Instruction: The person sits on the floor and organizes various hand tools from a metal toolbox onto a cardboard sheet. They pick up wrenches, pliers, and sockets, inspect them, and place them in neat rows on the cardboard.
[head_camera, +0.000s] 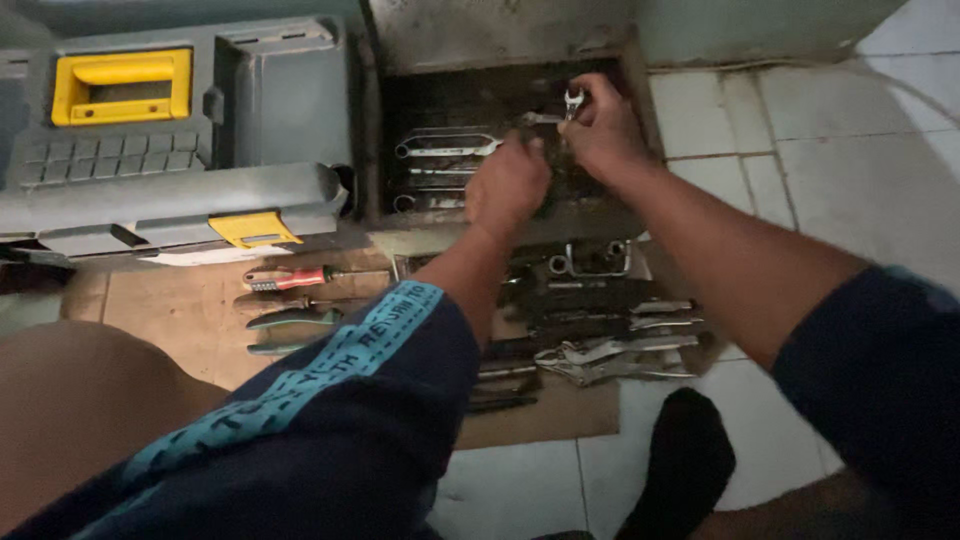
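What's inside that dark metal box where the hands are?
Shiny wrenches lie inside the metal box. The right hand holds a small wrench. The left hand covers whatever lies beneath it.

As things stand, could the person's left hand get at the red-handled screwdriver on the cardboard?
Probably yes: the left hand is over the metal toolbox, and the red-handled screwdriver lies uncovered nearby.

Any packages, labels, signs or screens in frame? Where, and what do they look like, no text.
Sleeve print: teal band with dark lettering on the dark blue left sleeve, lower centre.
Toolbox: grey plastic case, top left, with a yellow handle recess and yellow latch; no label visible.
Cardboard sheet: flat and brown under the tools, no print visible.
No signs or screens in view.
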